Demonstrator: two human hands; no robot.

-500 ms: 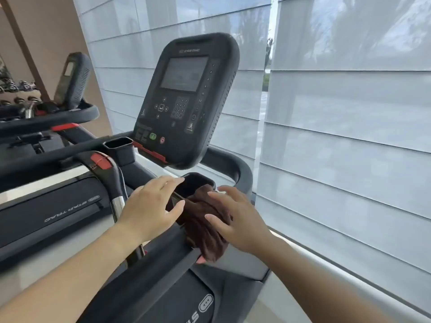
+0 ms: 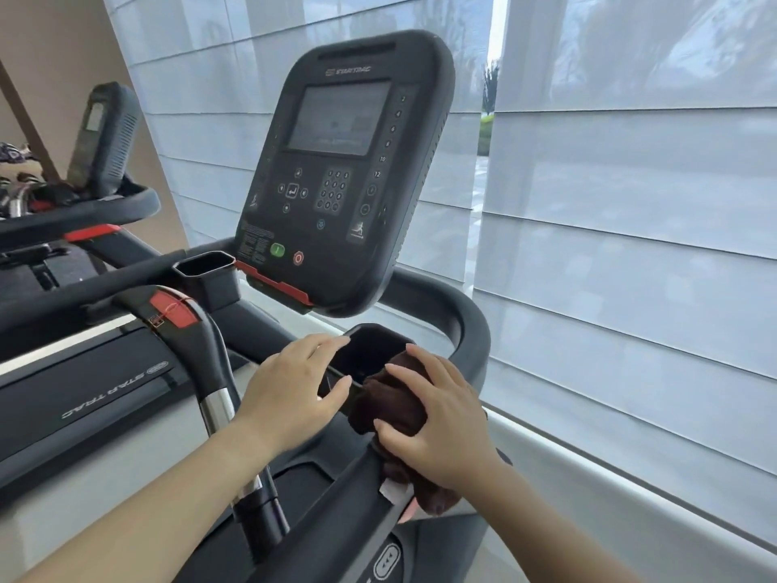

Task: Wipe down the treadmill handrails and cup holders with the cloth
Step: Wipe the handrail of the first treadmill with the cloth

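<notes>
Gripping the bunched dark-brown cloth (image 2: 391, 406) in the right hand (image 2: 441, 418), fingers curled round it, at the right rim of the cup holder (image 2: 370, 330) beneath the console (image 2: 344, 162). Resting the left hand (image 2: 290, 389) on the holder's left rim, fingers loosely extended, holding nothing. Just inside the curved handrail (image 2: 475, 326).

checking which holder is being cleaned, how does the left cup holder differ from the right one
The left cup holder stands untouched; the right cup holder has the left hand at its rim. The brown cloth, gripped by the right hand, lies against the right cup holder's near edge; the left cup holder has none. Both are dark, open-topped pockets by the console.
</notes>
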